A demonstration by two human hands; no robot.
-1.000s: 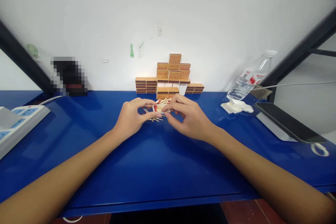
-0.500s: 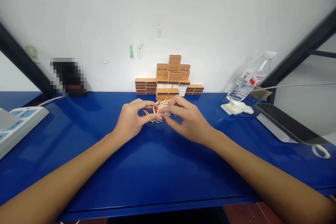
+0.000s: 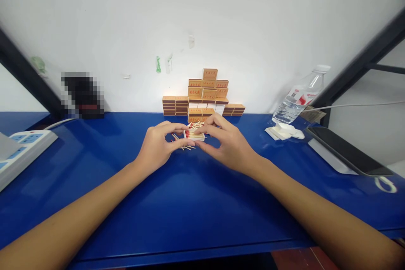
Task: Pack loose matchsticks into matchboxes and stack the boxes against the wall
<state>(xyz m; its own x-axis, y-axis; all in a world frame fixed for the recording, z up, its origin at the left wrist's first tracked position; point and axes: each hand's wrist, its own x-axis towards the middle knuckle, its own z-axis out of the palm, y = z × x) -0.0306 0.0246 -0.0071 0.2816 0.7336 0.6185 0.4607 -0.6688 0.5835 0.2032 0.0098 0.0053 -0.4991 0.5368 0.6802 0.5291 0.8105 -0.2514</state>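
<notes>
Both hands pinch one small matchbox tray (image 3: 194, 135): left hand (image 3: 158, 145) on its left end, right hand (image 3: 226, 143) on its right. Tray sits over loose matches (image 3: 182, 145), just in front of the stacked matchboxes (image 3: 204, 95).

bare forearms, no sleeves, no rings

Matchbox stack (image 3: 204, 97) against the wall, loose matches (image 3: 186, 135) before it — power strip (image 3: 22, 147) left, water bottle (image 3: 297, 99) right.
</notes>
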